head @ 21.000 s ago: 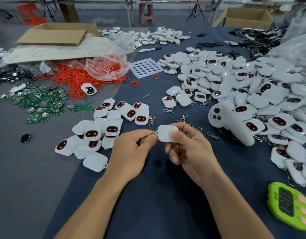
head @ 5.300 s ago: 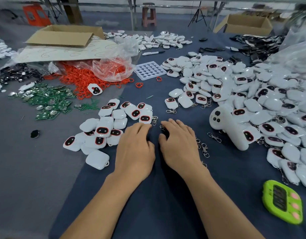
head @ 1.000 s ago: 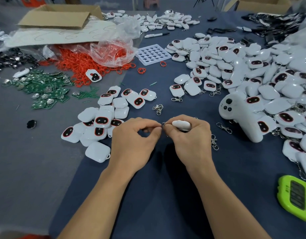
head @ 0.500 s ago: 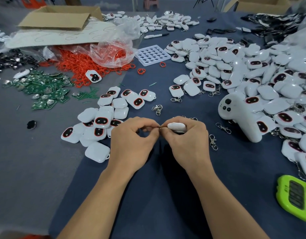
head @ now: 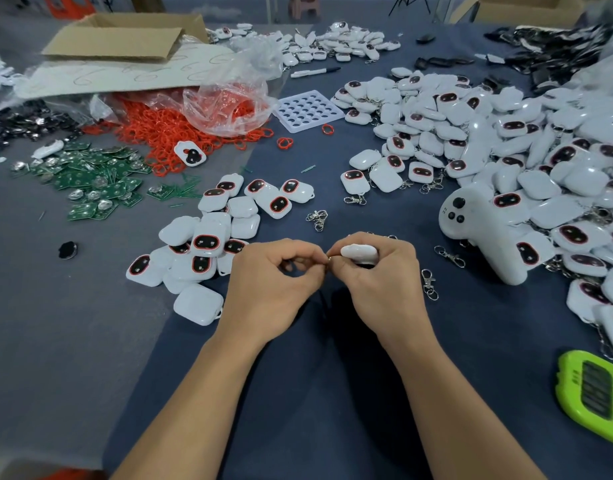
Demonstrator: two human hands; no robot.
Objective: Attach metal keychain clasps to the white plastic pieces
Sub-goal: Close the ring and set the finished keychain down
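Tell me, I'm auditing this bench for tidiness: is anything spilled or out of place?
Yes. Orange rings spill from the clear plastic bag across the table, a few strays lying beside the white tray. One white piece lies alone on them, away from its piles.

Red-ringed black ovals mark the white plastic pieces [head: 244, 206]; rings [head: 166, 133] orange-red, circuit boards [head: 90, 181] green (timer [head: 592, 393] lime-green), cloth [head: 332, 393] navy.

Fingers [head: 315, 269] hide most of the clasp [head: 328, 258] (only a tiny glint shows) and half the white piece [head: 358, 252].
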